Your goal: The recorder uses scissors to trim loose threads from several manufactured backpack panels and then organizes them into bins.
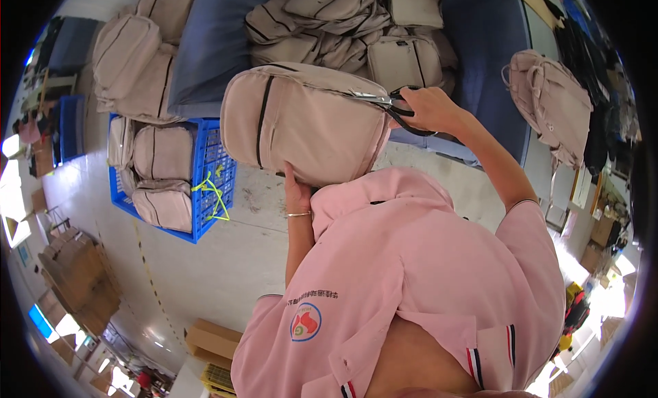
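My right hand (433, 112) is closed round the black handles of a pair of scissors (373, 98). Their metal blades point left and lie along the upper right edge of a beige backpack (308, 127); whether thread or fabric sits between them is too small to tell. A dark zipper line crosses the backpack's left part. My left hand (297, 192) grips the backpack at its lower edge, thumb on the near face and the other fingers hidden behind it. The backpack is held up in front of my body, tilted.
A blue-grey padded bin (212, 48) beyond holds a heap of beige backpacks (404, 61). To the left stands a blue plastic crate (205, 158) with several more, a yellow-green cord (218, 196) on its side. Another backpack (550, 103) hangs at right. A cardboard box (212, 340) is lower left.
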`<action>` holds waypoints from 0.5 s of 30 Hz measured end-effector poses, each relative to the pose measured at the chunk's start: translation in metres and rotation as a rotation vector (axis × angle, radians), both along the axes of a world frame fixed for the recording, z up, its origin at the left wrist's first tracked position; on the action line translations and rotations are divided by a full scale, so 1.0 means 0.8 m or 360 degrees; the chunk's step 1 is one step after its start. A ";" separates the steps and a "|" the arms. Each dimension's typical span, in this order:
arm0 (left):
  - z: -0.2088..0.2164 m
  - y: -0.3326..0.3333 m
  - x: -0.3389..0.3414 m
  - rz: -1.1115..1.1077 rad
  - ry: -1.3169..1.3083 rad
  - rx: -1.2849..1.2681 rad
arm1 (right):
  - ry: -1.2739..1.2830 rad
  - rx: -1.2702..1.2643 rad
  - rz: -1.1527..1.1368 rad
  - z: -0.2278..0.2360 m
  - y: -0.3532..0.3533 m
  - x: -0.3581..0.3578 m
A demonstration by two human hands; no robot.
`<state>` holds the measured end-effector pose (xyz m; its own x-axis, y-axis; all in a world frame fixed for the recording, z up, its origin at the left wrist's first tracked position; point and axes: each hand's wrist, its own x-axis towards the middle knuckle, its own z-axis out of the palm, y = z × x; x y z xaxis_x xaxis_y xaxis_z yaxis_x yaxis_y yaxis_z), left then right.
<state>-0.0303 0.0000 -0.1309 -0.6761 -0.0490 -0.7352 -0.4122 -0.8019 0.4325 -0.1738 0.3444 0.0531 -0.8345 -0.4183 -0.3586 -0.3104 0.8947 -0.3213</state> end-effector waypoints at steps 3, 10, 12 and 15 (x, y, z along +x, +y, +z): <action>-0.005 -0.001 0.000 -0.0008 -0.0005 -0.0054 | 0.0011 0.0064 0.0045 0.007 -0.001 -0.004; -0.001 -0.001 -0.005 -0.0071 0.0029 -0.0074 | 0.0066 0.0108 0.0048 -0.002 0.005 -0.003; 0.001 0.001 -0.005 0.0011 0.0048 -0.0090 | 0.0068 0.0087 0.0073 -0.002 0.006 -0.005; 0.001 0.004 -0.005 0.0011 0.0028 -0.0101 | 0.0083 0.0028 0.0103 -0.005 0.010 -0.004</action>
<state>-0.0346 0.0030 -0.1302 -0.6883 -0.0999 -0.7185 -0.3988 -0.7753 0.4897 -0.1766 0.3525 0.0490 -0.8237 -0.4660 -0.3231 -0.3838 0.8776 -0.2873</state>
